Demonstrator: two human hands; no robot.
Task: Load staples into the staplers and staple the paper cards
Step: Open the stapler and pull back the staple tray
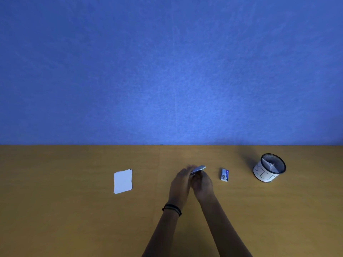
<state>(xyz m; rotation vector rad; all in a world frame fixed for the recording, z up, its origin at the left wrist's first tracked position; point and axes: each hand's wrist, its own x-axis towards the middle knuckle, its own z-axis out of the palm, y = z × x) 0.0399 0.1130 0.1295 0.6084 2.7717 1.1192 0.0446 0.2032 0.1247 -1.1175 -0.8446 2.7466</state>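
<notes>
Both hands meet over the middle of the wooden table around a small silvery stapler (198, 169), whose far end sticks out above my fingers. My left hand (181, 184), with dark bands at the wrist, closes on it from the left. My right hand (203, 184) grips it from the right. Most of the stapler is hidden by the fingers. A small blue and white staple box (224, 175) lies just right of my hands. A short stack of white paper cards (122, 181) lies to the left, apart from my hands.
A round black mesh cup (270, 167) with a white paper label and white items inside stands at the right. A blue wall panel (170, 71) rises along the table's (74, 219) far edge.
</notes>
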